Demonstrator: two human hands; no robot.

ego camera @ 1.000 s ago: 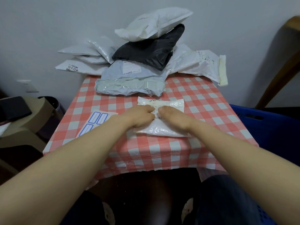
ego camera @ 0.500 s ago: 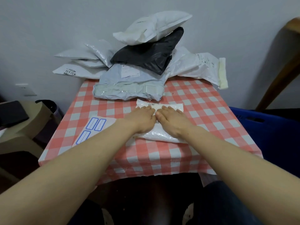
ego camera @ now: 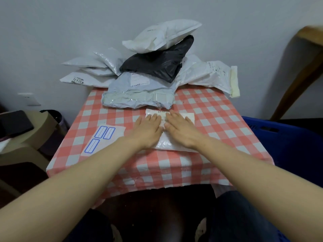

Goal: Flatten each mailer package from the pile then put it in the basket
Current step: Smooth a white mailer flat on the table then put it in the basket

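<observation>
- I note both hands palm down, side by side, on one small white mailer [ego camera: 167, 144] at the middle of the table [ego camera: 223, 119].
- Left hand [ego camera: 148, 129]: fingers straight and close together, pressing the mailer's left half. It grips nothing. The fingertips reach almost to the mailer's far edge.
- Right hand [ego camera: 181, 131]: fingers straight and slightly spread, pressing the right half. It grips nothing either.
- The thumbs lie near each other over the mailer's centre line; I cannot tell whether they touch.
- The mailer lies flat on the checked cloth, its printed label strip showing between the fingertips.
- The pile [ego camera: 206, 74] sits along the table's far edge, against the wall.
- In the pile, a grey mailer [ego camera: 138, 96] is at the front, just beyond the pressed one. A black mailer [ego camera: 157, 64] lies on the grey one, and a puffy white mailer [ego camera: 162, 34] is on top.
- Other white mailers overhang both far corners.
- The blue basket [ego camera: 279, 137] stands past the table's right edge, lower than the tabletop.
- A label sheet [ego camera: 104, 138] lies near the left edge.
</observation>
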